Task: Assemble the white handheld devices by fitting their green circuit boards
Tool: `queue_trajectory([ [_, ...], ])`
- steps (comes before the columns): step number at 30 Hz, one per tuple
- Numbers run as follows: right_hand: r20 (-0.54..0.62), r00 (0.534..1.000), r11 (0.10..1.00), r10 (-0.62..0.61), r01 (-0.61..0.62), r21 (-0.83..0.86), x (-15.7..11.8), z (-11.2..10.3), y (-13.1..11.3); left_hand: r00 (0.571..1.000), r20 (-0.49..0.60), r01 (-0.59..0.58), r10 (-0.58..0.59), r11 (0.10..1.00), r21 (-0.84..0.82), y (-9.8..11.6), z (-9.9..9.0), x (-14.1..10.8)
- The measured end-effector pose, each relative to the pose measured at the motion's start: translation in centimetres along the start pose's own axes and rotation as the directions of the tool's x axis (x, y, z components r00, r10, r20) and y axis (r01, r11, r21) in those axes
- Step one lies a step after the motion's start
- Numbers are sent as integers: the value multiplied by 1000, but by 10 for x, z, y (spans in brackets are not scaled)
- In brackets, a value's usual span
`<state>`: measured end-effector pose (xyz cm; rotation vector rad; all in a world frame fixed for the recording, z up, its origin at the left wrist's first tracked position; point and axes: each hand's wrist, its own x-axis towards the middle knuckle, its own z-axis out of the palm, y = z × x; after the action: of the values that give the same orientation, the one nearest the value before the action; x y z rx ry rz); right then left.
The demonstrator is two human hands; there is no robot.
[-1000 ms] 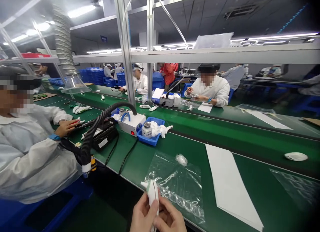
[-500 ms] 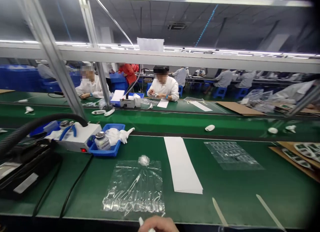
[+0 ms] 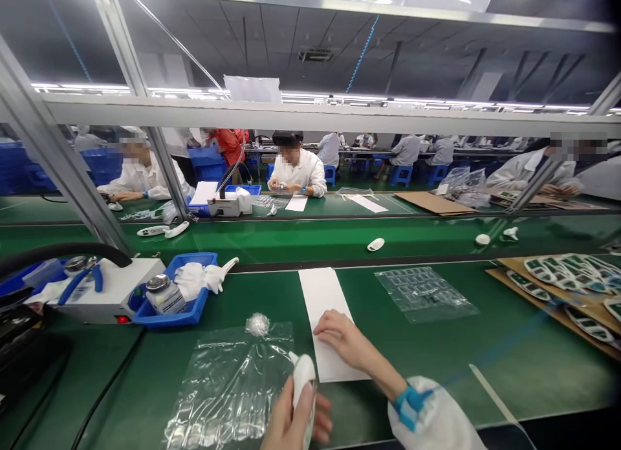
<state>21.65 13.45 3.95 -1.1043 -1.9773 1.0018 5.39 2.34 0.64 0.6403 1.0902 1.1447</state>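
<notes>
White handheld device (image 3: 304, 375) in left hand (image 3: 291, 417)

Left-hand fingers (image 3: 317, 424) wrap the device at bottom centre of the frame, just right of a clear plastic bag (image 3: 228, 392). Right hand (image 3: 342, 337), with blue wristband (image 3: 412, 408), fingers slightly curled and empty, rests on a white paper strip (image 3: 323, 301) on the green table (image 3: 533, 379).

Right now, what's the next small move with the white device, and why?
Probably lay the white handheld device on the paper strip. The left hand holds it right beside the strip, and the right hand rests on the strip's edge, so it could steady the paper.
</notes>
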Motion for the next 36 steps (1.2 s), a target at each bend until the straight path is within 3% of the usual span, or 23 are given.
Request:
queue_trajectory([
  [3, 13, 1000, 999, 11, -11, -39, 18, -11, 34, 998, -20, 54, -59, 984, -167, -2, 21, 29],
  [6, 30, 999, 998, 21, -19, -57, 19, -8, 48, 988, -58, 120, -142, 951, -285, -11, 24, 48],
  [13, -14, 999, 996, 36, -37, -82, 8, 0, 38, 986, -62, 128, -155, 941, -315, -30, 16, 58],
  [18, -96, 995, 1000, 27, -27, -2, 1, 2, 34, 980, -94, 137, -176, 936, -325, -24, 22, 55],
  [20, -116, 992, 997, 46, -40, 58, -1, 0, 26, 984, -87, 126, -154, 955, -269, -15, 23, 50],
  [22, -95, 991, 978, 91, -71, 194, -6, 1, 9, 993, -11, 118, -121, 982, -149, -4, 22, 42],
  [26, 84, 981, 857, 175, -194, 477, -20, 12, -37, 987, 105, 122, -123, 992, 22, 15, 17, 27],
  [30, 83, 983, 877, 164, -184, 443, -26, 26, -62, 996, 40, 80, -82, 996, 37, 19, 14, 20],
  [36, 39, 992, 940, 120, -126, 316, -22, 33, -64, 996, -10, 90, -89, 995, 31, 19, 10, 14],
])
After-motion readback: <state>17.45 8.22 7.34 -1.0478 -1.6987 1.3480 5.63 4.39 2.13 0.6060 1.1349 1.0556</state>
